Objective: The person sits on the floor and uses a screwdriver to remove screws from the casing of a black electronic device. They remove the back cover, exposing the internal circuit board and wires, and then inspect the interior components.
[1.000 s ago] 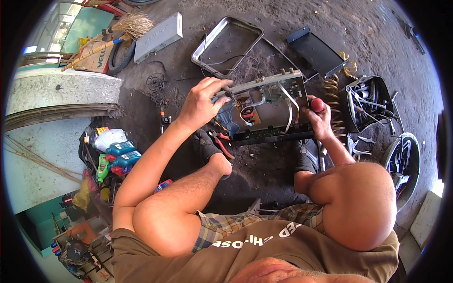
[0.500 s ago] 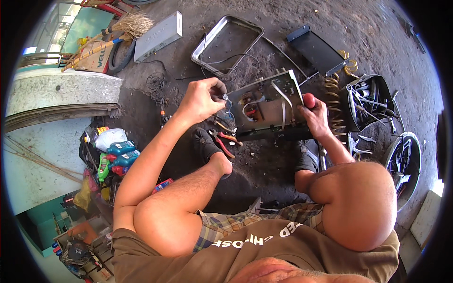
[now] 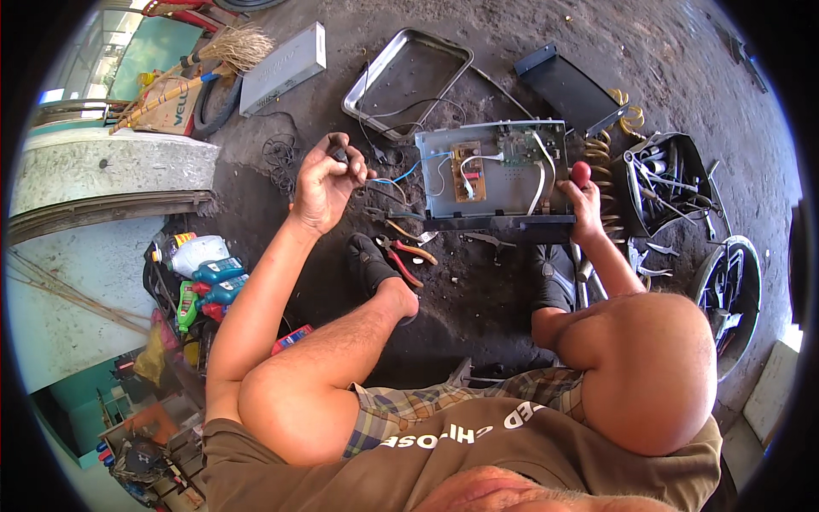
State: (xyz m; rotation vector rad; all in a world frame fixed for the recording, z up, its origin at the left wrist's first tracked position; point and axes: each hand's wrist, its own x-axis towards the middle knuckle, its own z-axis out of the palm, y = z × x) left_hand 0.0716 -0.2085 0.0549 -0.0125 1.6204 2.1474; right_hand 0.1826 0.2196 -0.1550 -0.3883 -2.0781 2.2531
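Note:
An opened metal chassis (image 3: pixel 437 189) of an electronic device lies before me. Inside are a brown circuit board (image 3: pixel 468 171), a green board (image 3: pixel 522 148) and white ribbon cables. My right hand (image 3: pixel 585 209) is closed at its right edge, around a tool with a red rounded handle (image 3: pixel 581 174); the tool's shaft is hidden. Left of the chassis, my left hand (image 3: pixel 326 183) is raised, fingers closed on a small black part (image 3: pixel 339 155). Blue and white wires (image 3: pixel 399 177) run between that hand and the chassis. Red-handled pliers (image 3: pixel 401 256) rest near my left foot.
Beyond the chassis lie a metal tray (image 3: pixel 409 81) and a black metal cover (image 3: pixel 570 92). A grey box (image 3: pixel 283 70) stands far left. On the right are a tool-filled container (image 3: pixel 670 183), a coiled yellow hose (image 3: pixel 602 175) and a round basin (image 3: pixel 755 299). Bottles (image 3: pixel 217 271) stand left.
My left hand has drawn left and turned, pulling the wires out from the chassis. The chassis has tipped and turned, so its inside shows more squarely; my right hand moved slightly right with it.

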